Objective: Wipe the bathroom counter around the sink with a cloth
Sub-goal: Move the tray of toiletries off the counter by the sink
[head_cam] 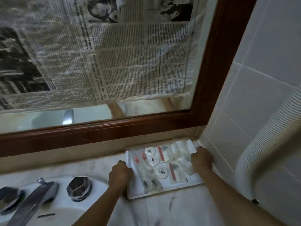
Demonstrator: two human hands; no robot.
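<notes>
Wiping looks unstarted; no cloth shows. Left hand (pixel 120 175) and right hand (pixel 202 159), fingers apparently curled, grip the white rectangular toiletry tray (pixel 177 185) at the pale marble counter's (pixel 162 212) far right.

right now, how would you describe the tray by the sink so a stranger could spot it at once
Find the wood-framed mirror papered with newspaper; below it the counter runs right from the faucet to the tiled wall. The tray lies in that corner. It alone is flat, white and rectangular, carrying clear sachets and round white caps.
</notes>
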